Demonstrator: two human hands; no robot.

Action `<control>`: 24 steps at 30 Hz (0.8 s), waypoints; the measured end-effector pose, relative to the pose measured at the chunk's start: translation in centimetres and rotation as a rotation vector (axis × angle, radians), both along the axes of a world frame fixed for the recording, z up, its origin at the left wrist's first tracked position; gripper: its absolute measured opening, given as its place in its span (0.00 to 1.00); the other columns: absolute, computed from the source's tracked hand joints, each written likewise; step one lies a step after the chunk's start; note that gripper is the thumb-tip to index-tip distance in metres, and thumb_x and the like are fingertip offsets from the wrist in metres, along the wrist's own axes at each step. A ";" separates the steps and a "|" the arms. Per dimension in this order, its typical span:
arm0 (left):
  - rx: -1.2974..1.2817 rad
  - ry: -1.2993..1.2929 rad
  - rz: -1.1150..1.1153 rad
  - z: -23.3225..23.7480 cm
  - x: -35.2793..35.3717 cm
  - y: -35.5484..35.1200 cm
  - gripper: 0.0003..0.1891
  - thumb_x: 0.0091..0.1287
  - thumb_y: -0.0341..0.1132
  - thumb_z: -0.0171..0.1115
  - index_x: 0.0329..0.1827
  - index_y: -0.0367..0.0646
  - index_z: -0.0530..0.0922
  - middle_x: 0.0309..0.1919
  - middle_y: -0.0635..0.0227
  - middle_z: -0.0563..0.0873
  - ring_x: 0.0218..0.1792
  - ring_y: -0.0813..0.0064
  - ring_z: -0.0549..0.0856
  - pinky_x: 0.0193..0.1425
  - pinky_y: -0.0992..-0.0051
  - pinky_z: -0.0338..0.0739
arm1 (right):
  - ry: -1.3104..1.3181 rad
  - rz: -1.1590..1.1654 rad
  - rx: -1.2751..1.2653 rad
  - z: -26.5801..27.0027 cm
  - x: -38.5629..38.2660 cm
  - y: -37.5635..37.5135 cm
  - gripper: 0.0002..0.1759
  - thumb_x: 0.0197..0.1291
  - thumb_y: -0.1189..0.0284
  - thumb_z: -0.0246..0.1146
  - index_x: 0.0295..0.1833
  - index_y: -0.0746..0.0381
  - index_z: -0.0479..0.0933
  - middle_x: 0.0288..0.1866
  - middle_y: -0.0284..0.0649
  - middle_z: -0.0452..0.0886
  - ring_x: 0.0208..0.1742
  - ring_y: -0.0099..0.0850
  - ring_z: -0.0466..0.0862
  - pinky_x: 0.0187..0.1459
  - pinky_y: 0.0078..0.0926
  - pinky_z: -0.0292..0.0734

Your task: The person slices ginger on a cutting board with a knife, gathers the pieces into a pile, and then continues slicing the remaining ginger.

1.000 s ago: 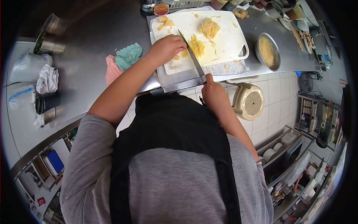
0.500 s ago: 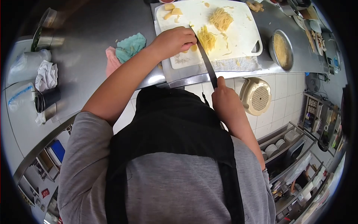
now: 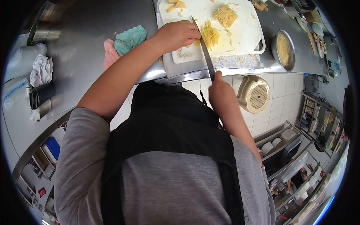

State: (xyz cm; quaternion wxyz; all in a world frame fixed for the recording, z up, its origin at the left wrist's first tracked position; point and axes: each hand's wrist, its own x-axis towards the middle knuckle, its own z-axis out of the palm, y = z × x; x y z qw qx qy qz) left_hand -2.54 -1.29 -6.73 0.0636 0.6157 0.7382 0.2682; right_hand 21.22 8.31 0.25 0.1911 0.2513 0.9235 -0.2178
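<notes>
On a white cutting board (image 3: 245,41), my left hand (image 3: 182,35) is curled, fingers closed over a yellow root piece (image 3: 197,43), probably ginger, mostly hidden beneath them. My right hand (image 3: 222,93) grips the handle of a long knife (image 3: 207,56). Its blade slants up the board, touching or very near my left fingertips. Right beside the blade lies a heap of bright yellow shreds (image 3: 210,35). A paler pile of fine shreds (image 3: 225,15) sits farther back. Peeled yellow chunks (image 3: 179,5) rest at the board's far left.
A metal bowl (image 3: 279,60) of pale shreds stands right of the board. Behind it lies a knobbly root (image 3: 260,5). A teal cloth (image 3: 130,39) and a pink cloth (image 3: 110,54) are on the steel counter (image 3: 86,33) at left. A beige stool (image 3: 255,93) stands below the counter edge.
The whole view has shifted slightly, so the board and hands appear a little higher. The knife stays beside my left fingers, with both hands keeping their hold.
</notes>
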 end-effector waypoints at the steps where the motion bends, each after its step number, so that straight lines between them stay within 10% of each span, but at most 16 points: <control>1: 0.003 -0.003 0.000 0.0 0.0 0.0 0.08 0.67 0.34 0.66 0.47 0.50 0.86 0.47 0.77 0.86 0.51 0.70 0.84 0.53 0.69 0.82 | 0.016 -0.012 0.028 -0.9 -0.3 -0.1 0.12 0.63 0.78 0.55 0.49 0.71 0.64 0.28 0.63 0.83 0.35 0.61 0.85 0.39 0.56 0.81; 24: -0.007 0.000 0.001 0.3 0.0 -0.4 0.06 0.66 0.36 0.66 0.44 0.49 0.85 0.48 0.76 0.85 0.51 0.69 0.84 0.52 0.68 0.83 | -0.013 -0.007 0.022 0.0 -0.9 -0.8 0.13 0.63 0.79 0.50 0.52 0.72 0.64 0.31 0.65 0.83 0.36 0.63 0.85 0.41 0.58 0.80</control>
